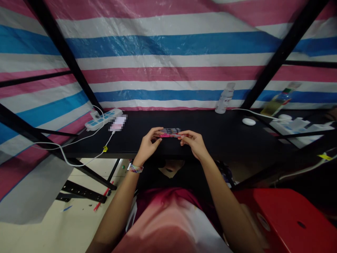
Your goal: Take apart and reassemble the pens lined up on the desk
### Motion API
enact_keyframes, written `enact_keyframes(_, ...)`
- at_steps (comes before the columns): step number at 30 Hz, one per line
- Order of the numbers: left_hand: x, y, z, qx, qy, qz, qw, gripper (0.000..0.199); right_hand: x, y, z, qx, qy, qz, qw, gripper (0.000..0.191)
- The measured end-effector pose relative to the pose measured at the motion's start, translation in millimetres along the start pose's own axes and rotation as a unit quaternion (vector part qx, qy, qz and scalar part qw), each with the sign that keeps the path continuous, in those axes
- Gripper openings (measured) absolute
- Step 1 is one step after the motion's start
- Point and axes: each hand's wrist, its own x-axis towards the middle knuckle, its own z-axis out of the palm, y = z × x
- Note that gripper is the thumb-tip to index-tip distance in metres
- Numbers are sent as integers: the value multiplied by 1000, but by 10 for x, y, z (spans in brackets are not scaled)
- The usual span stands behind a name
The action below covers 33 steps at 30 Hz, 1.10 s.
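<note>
Several slim pens (170, 130) with clear barrels lie side by side between my two hands, above the black table near its front edge. Closest to me in the row is a bright pink one (168, 135). My left hand (150, 142) pinches the left ends of the pens between thumb and fingers. At their right ends, my right hand (192, 141) is closed round the tips, with a bit of red showing by its fingers. A colourful woven band circles my left wrist.
On the black table (147, 119), a power strip (104, 119) and a blurred-out item with a white cable lie left. A clear bottle (225, 98) and white oval case (249, 121) are right. Beyond them are a green bottle (281, 100) and white tray. A red stool (295, 218) stands lower right.
</note>
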Motion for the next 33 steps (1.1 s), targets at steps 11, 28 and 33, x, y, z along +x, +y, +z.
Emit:
enact_keyframes(11, 3, 23, -15, 29, 31, 28, 999, 35, -2, -2, 4, -11, 2, 0, 1000, 29)
enact_keyframes(28, -57, 24, 8, -3, 49, -16, 999, 26, -47, -89, 11, 39, -22, 37, 998, 34)
enact_keyframes(33, -53, -17, 17, -8, 71, -4, 997, 24, -71, -152, 6, 161, -67, 110, 979, 36)
